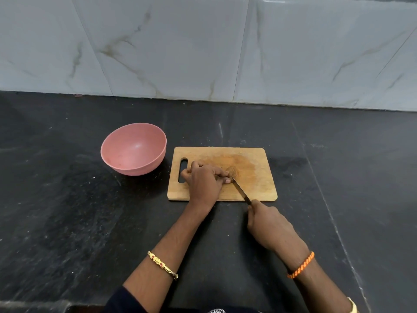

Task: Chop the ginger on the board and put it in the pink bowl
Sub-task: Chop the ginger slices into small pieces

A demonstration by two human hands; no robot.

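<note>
Ginger (232, 171) lies near the middle of the board (259, 177), a small brown knob just beyond the fingertips of the left hand (204, 178). That hand rests on the board with curled fingers pinning the near end of the piece. The right hand (268, 224) is wrapped round the handle of a knife (241, 188), whose tip meets the ginger beside the left fingers. The pink bowl (133, 149) stands on the counter (67, 199) just left of the board, with no ginger visible in it. Ginger is likely firm and fibrous, light, knobbly and apt to roll, so it wants holding from above at the end away from the blade. Cut bits will probably be damp and cling.
</note>
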